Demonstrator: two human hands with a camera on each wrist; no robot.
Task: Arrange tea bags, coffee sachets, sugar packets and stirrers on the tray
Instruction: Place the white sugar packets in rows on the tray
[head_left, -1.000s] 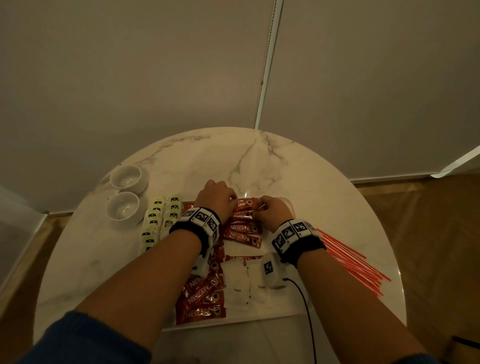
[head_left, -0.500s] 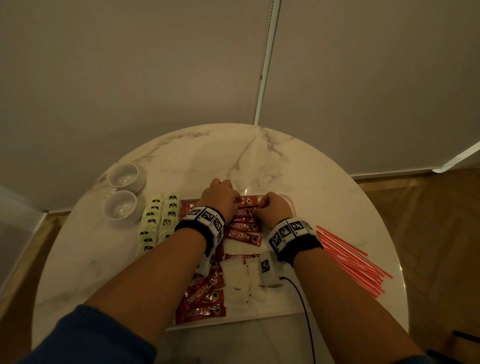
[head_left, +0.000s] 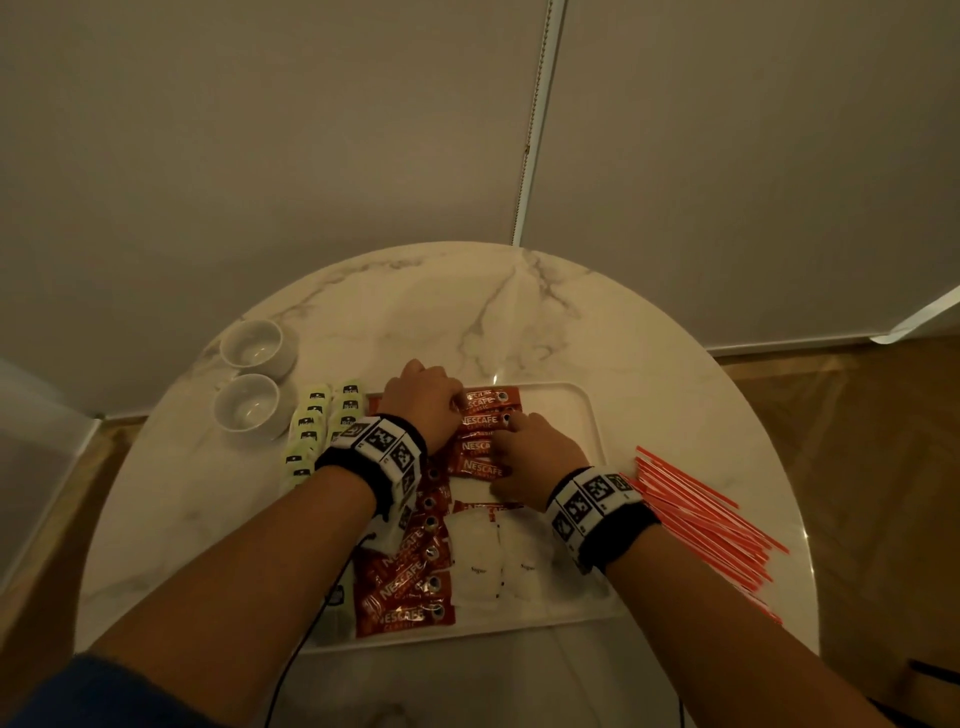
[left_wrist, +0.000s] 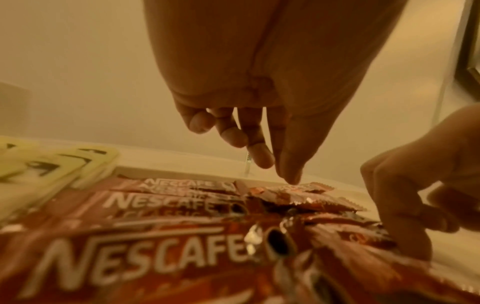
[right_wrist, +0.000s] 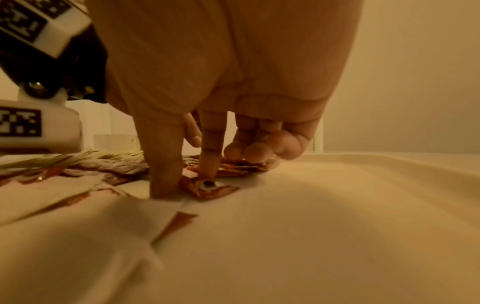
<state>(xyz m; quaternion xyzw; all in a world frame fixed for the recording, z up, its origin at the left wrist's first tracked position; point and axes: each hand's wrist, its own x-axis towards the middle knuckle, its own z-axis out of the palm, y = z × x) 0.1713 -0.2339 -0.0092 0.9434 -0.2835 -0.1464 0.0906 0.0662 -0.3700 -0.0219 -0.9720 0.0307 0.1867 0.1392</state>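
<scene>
Hands meet over the far part of a white rectangular tray (head_left: 595, 415) on a round marble-patterned table (head_left: 519, 322). The left hand (head_left: 423, 400) hangs with fingers extended downward, one fingertip touching the farthest of the red Nescafé coffee sachets (head_left: 485, 434) stacked in a short column there; it grasps nothing. The right hand (head_left: 535, 460) has thumb and a straight finger planted on the near sachets of that column, pressing rather than pinching, its other fingers loosely bent. A second run of red sachets (head_left: 410, 587) lies along the tray's left side, with white paper sugar packets (head_left: 478, 566) beside them near the front edge. Pale green tea bags (head_left: 322, 431) sit in two rows just left of the tray, next to two white ceramic cups (head_left: 249, 374). Thin red plastic stirrers (head_left: 701, 519) lie in a loose heap on the table to the right of the tray.
</scene>
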